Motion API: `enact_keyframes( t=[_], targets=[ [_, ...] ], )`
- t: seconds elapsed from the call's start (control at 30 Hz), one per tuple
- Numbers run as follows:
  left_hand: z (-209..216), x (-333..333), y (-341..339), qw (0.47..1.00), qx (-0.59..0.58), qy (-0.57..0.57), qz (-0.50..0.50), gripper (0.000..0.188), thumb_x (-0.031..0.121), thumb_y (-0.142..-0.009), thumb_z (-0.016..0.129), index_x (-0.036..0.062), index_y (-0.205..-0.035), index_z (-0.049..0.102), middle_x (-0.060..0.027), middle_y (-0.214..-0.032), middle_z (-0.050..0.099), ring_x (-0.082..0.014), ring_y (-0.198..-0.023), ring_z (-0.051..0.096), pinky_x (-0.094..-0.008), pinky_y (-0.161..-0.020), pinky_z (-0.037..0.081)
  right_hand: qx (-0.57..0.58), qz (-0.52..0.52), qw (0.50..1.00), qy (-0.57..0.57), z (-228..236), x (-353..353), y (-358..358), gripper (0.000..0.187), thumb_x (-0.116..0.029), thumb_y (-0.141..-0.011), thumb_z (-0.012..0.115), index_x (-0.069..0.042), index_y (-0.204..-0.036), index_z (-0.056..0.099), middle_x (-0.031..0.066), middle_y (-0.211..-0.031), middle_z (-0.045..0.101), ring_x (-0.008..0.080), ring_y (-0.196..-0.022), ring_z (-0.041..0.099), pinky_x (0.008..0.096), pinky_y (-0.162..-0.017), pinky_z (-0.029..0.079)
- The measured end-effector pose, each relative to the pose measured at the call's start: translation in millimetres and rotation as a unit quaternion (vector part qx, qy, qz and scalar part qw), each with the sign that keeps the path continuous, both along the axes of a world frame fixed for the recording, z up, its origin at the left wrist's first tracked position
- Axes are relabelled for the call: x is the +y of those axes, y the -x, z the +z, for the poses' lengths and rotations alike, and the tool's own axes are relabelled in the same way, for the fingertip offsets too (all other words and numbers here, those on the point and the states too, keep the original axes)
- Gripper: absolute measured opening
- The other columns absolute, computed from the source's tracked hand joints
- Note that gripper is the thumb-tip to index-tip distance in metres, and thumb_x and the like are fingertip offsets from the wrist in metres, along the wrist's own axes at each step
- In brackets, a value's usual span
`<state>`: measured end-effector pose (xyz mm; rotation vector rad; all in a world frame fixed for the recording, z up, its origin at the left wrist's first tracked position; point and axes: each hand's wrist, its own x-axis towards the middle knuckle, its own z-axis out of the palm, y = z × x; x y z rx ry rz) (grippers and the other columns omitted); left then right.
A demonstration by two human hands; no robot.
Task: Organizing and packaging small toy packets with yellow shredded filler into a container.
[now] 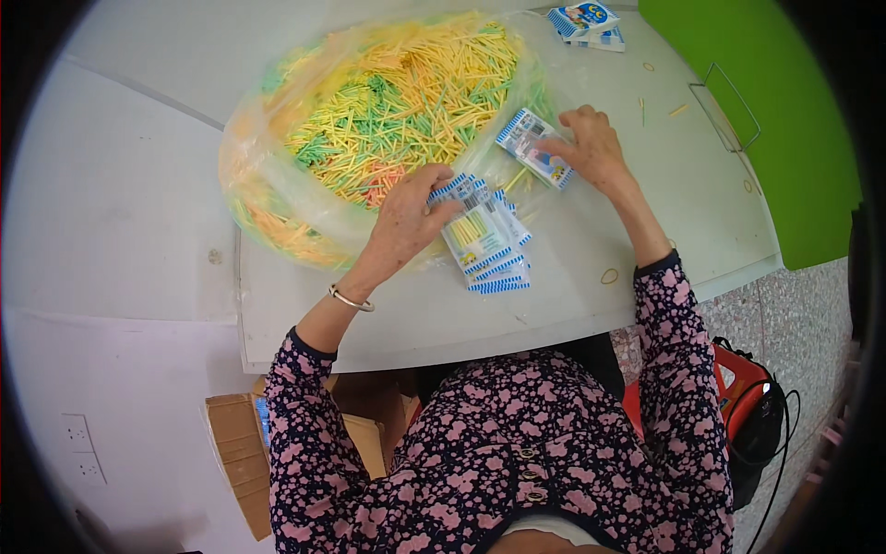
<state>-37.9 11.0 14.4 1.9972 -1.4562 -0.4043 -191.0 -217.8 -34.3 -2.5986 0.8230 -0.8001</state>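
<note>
A large clear plastic bag (254,152) lies open on the table, heaped with thin pastel sticks (406,102) in yellow, green, orange and pink. Just in front of it, my left hand (406,217) closes its thumb and fingers on the upper left end of a clear packet (472,231) with blue-striped ends and pale sticks inside. This packet rests on several similar ones, fanned out beneath it. To the right, my right hand (595,152) has its fingers apart, and its thumb lies across another small packet (531,143) at the bag's edge.
More blue and white packets (586,20) are at the far right of the table (369,332). A bent wire frame (729,106), loose sticks and a rubber band (609,275) lie nearer. A green panel (766,120) borders the right side; a cardboard box (238,452) stands below left.
</note>
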Motion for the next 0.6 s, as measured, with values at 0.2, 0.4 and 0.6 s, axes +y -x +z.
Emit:
enact_keyframes(
  t=[0.2, 0.4, 0.6],
  targets=[
    [19, -11, 2, 0.985, -0.155, 0.069, -0.01, 0.037, 0.019, -0.075, 0.07, 0.0041, -0.106, 0.056, -0.0106, -0.102, 0.059, -0.0258, -0.098, 0.054, -0.0345, -0.085, 0.043, -0.02, 0.009, 0.99, -0.139, -14, -7, -7, 0.031, -0.033, -0.073, 0.069, -0.004, -0.084, 0.066, 0.0107, -0.088, 0.058, 0.0276, -0.089, 0.053, 0.0412, -0.079, 0.037],
    [23, -44, -4, 0.978, -0.174, 0.113, -0.014, 0.036, 0.024, -0.077, 0.068, 0.0049, -0.105, 0.056, -0.0105, -0.103, 0.058, -0.0278, -0.101, 0.052, -0.0368, -0.087, 0.042, -0.091, 0.024, 0.995, 0.015, -16, -10, -3, 0.011, -0.013, -0.078, 0.064, -0.002, -0.08, 0.064, 0.0088, -0.082, 0.059, 0.0269, -0.075, 0.055, 0.0371, -0.071, 0.042],
    [23, -61, -9, 0.976, -0.158, 0.15, -0.002, 0.033, 0.024, -0.077, 0.067, 0.0038, -0.102, 0.057, -0.0117, -0.099, 0.059, -0.0275, -0.097, 0.053, -0.0374, -0.085, 0.041, -0.176, 0.063, 0.98, 0.062, 1, -13, 1, 0.007, -0.007, -0.081, 0.059, 0.0, -0.082, 0.06, 0.0098, -0.081, 0.059, 0.0264, -0.074, 0.055, 0.0328, -0.066, 0.041]
  ],
)
